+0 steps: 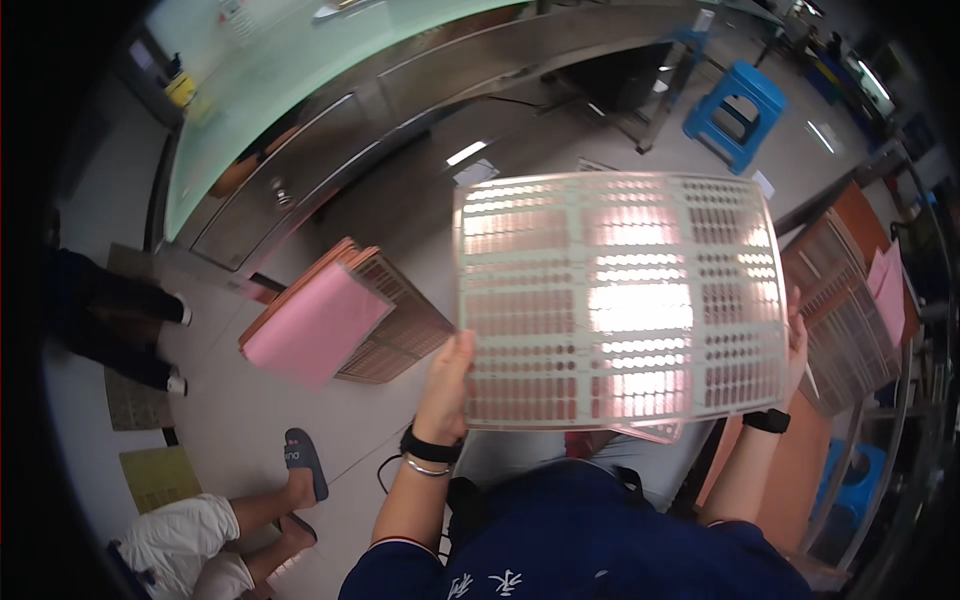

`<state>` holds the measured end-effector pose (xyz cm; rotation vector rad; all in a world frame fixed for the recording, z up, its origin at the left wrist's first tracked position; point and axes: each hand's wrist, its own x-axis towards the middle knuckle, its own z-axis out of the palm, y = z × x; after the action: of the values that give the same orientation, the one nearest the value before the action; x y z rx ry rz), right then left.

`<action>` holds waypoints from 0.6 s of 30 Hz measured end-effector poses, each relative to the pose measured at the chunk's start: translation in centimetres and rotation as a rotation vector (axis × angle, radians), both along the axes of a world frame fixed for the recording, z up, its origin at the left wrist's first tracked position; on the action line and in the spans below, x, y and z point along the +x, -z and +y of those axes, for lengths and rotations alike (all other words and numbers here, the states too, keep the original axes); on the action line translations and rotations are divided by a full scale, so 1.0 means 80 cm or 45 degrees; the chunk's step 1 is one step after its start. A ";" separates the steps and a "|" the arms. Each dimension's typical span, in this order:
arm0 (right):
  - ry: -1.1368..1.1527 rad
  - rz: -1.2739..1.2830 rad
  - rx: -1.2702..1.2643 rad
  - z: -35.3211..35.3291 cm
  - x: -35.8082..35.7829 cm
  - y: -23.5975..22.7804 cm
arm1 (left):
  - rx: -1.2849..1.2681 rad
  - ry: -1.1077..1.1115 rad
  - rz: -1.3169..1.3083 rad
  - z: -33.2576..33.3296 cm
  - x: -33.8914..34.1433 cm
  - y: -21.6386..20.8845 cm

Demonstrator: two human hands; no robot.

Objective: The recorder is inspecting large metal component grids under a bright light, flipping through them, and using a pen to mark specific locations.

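Observation:
A large rectangular circuit board panel (580, 300), pale with rows of shiny copper patterns, is held up in front of me and catches bright glare. My left hand (452, 385) grips its lower left edge, fingers partly hidden behind it. On the opposite edge my right hand (797, 345) is closed, most of its fingers out of sight behind the panel. Below the panel, the corner of another copper-coloured sheet (655, 432) shows near my lap.
To the left stands a stack of similar panels (400, 330) with a pink sheet (318, 325) against it. More panels (840, 320) and pink paper (886, 295) are at right. A glass-topped counter (240, 130), a blue stool (737, 112) and two people's legs (265, 520) surround me.

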<state>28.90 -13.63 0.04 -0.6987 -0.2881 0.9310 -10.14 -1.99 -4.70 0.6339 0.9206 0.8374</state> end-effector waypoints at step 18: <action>0.123 -0.128 -0.096 0.007 -0.027 -0.016 | 0.109 -0.136 0.220 0.017 -0.004 0.012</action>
<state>26.73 -13.03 1.28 -0.8230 -0.3065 0.8195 -10.44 -0.62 -5.68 0.7449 1.0872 0.9315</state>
